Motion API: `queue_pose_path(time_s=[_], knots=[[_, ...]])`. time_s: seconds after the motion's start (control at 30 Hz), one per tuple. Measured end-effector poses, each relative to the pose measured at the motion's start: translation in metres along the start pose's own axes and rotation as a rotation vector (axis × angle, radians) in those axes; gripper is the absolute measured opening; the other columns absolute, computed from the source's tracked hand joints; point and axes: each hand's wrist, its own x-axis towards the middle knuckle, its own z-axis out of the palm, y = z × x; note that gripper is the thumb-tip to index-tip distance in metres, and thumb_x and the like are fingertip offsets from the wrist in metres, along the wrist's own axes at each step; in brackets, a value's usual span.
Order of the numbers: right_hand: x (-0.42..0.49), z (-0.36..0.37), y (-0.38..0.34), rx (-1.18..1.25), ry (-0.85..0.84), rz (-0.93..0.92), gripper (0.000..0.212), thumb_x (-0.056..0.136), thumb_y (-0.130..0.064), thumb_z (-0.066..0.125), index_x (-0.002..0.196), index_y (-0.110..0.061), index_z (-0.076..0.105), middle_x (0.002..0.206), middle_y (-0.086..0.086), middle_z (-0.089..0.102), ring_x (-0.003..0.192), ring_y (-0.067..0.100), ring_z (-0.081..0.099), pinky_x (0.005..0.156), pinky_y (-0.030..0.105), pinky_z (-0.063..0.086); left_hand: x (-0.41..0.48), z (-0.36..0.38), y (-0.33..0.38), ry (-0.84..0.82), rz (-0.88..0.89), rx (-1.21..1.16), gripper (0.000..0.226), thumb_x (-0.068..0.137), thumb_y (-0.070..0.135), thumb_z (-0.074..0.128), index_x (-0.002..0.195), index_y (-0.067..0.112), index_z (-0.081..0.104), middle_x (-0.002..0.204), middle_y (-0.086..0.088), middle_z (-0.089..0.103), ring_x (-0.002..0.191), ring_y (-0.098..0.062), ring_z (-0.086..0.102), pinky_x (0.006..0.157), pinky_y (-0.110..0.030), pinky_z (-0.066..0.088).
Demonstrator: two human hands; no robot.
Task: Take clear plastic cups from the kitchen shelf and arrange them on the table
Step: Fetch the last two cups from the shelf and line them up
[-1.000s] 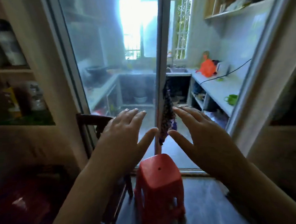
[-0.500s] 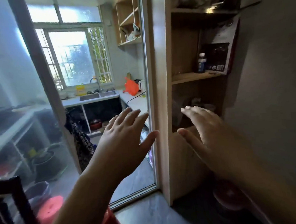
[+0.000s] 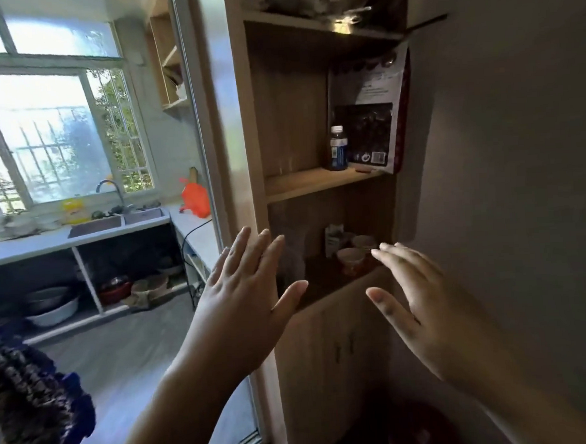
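Observation:
A tall wooden shelf unit (image 3: 246, 129) stands right in front of me. In its lowest open compartment a faint clear plastic stack, possibly cups (image 3: 291, 256), stands at the left, hard to make out in the shade. My left hand (image 3: 247, 292) is raised with fingers spread, just left of and in front of that compartment, holding nothing. My right hand (image 3: 421, 300) is also spread and empty, its fingertips near the compartment's right front edge, beside two small lidded pots (image 3: 353, 257).
A blue-labelled bottle (image 3: 338, 148) and a dark food bag (image 3: 369, 116) stand on the middle shelf. Cupboard doors (image 3: 332, 348) close the unit below. To the left, past a sliding door frame (image 3: 198, 125), lies the kitchen with a sink counter (image 3: 81, 233). A grey wall (image 3: 518, 142) is on the right.
The view has swung right from the glass door and red stool to the wooden shelf and come closer. Both hands stay spread and empty, now level with the lowest open compartment.

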Motion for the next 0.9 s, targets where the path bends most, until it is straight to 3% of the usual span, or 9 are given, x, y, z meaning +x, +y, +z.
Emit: queue_pose_path(time_s=[0.2, 0.5, 0.63, 0.8, 0.9], knots=[[0.076, 0.048, 0.07, 0.048, -0.002, 0.04, 0.061, 0.09, -0.057, 0.029, 0.139, -0.021, 0.036, 0.146, -0.008, 0.034, 0.134, -0.002, 0.019, 0.101, 0.005, 0.005, 0.085, 0.077, -0.022, -0.023, 0.003, -0.002, 0.073, 0.085, 0.066, 0.018, 0.144, 0.022, 0.023, 0.154, 0.002, 0.022, 0.141, -0.011, -0.005, 0.112, -0.03, -0.001], [0.171, 0.086, 0.172, 0.133, -0.01, 0.069, 0.065, 0.082, -0.061, 0.026, 0.138, -0.03, 0.033, 0.145, -0.011, 0.033, 0.127, -0.005, 0.02, 0.099, 0.021, 0.021, 0.203, 0.15, -0.033, -0.027, -0.009, 0.02, 0.071, 0.086, 0.062, 0.025, 0.144, 0.022, 0.023, 0.154, 0.002, 0.023, 0.142, -0.012, -0.001, 0.114, -0.033, 0.002], [0.234, 0.115, 0.215, 0.168, -0.068, -0.017, 0.072, 0.078, -0.065, 0.021, 0.14, -0.029, 0.03, 0.148, -0.009, 0.031, 0.131, -0.002, 0.017, 0.104, 0.025, 0.019, 0.245, 0.176, -0.042, 0.007, -0.056, 0.088, 0.072, 0.084, 0.062, 0.025, 0.144, 0.022, 0.023, 0.153, 0.002, 0.024, 0.142, -0.012, 0.003, 0.11, -0.029, 0.001], [0.315, 0.145, 0.258, 0.182, -0.059, -0.181, 0.07, 0.079, -0.067, 0.023, 0.139, -0.032, 0.028, 0.148, -0.008, 0.032, 0.132, 0.003, 0.023, 0.1, 0.023, 0.021, 0.304, 0.204, -0.053, 0.083, -0.143, 0.236, 0.067, 0.087, 0.053, 0.034, 0.142, 0.015, 0.029, 0.15, -0.004, 0.032, 0.141, -0.019, 0.015, 0.112, -0.034, 0.014], [0.363, 0.157, 0.278, 0.222, -0.084, -0.3, 0.063, 0.082, -0.063, 0.032, 0.137, -0.033, 0.03, 0.145, -0.008, 0.035, 0.122, -0.005, 0.022, 0.095, 0.02, 0.022, 0.347, 0.223, -0.058, 0.102, -0.2, 0.251, 0.062, 0.089, 0.046, 0.043, 0.141, 0.014, 0.031, 0.15, -0.007, 0.033, 0.14, -0.022, 0.019, 0.11, -0.035, 0.017]])
